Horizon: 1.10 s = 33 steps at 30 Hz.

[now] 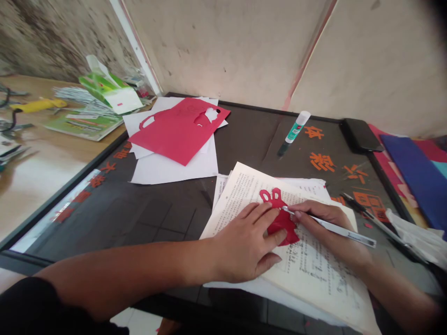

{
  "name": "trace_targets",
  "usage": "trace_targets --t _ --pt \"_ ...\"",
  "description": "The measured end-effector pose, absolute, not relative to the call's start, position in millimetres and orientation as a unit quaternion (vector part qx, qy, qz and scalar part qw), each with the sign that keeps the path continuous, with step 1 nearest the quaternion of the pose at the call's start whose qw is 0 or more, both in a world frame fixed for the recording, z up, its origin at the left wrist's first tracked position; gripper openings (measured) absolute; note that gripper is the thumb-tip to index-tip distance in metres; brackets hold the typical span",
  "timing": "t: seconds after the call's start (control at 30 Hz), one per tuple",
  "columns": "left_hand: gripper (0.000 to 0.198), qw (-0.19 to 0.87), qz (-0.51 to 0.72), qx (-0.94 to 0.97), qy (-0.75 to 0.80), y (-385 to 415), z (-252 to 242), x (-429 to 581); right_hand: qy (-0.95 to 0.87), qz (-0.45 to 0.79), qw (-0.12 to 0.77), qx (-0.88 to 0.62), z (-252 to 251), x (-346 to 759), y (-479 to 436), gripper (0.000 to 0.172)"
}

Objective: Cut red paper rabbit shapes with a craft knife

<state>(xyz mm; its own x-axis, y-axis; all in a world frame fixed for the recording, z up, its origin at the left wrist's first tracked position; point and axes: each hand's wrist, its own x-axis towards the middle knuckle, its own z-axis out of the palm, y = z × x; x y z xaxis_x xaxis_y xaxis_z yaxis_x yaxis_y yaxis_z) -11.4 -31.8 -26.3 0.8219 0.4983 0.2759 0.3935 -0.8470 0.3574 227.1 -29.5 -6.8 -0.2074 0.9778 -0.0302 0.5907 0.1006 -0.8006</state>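
Red, cut-out paper [283,223] with two looped tips lies on a cream, printed-page book [314,279]. The person's left hand [244,246] rests flat across it, fingers spread, grasping nothing; the right hand [323,218] pinches a slim silver-white pen-shaped tool [344,232].

Worn on the person's head as a single view. Looks forward and down across the black desk [249,135], up to the pale wall [226,56] along the top. Sits close, above and behind the left hand [249,242] and right hand [323,221], placing both below and right of centre. Spreads wide, from the wooden desk [71,151] at left to the blue sheet [412,177] at right. Darkens and blurs at the upper right corner.
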Motion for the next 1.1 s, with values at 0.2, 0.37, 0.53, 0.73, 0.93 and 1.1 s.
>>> trace_targets --t 0.2,0.37,0.53,0.73,0.93,1.1 --pt "0.046 0.149 0.183 0.942 0.238 -32.0 -27.1 -11.1 -0.719 0.328 0.266 -0.552 -5.5 227.2 -29.5 0.017" --pt "0.047 0.147 0.177 0.943 0.238 -31.8 -26.3 -11.0 -0.715 0.336 0.271 -0.55 -4.9 227.2 -29.6 0.018" --pt "0.047 0.155 0.167 0.944 0.24 -30.8 -23.2 -10.9 -0.67 0.341 0.299 -0.587 -8.8 229.5 -30.7 0.019" --pt "0.047 0.161 0.176 0.942 0.238 -30.7 -22.4 -10.4 -0.681 0.356 0.29 -0.571 -6.8 227.1 -30.1 0.02" --pt "0.047 0.153 0.175 0.943 0.239 -30.5 -24.4 -10.9 -0.679 0.359 0.306 -0.563 -7.1 230.1 -29.2 0.018" --pt "0.046 0.149 0.166 0.945 0.238 -30.9 -20.9 -11.5 -0.609 0.313 0.38 -0.622 -17.3 235.3 -28.3 0.022"
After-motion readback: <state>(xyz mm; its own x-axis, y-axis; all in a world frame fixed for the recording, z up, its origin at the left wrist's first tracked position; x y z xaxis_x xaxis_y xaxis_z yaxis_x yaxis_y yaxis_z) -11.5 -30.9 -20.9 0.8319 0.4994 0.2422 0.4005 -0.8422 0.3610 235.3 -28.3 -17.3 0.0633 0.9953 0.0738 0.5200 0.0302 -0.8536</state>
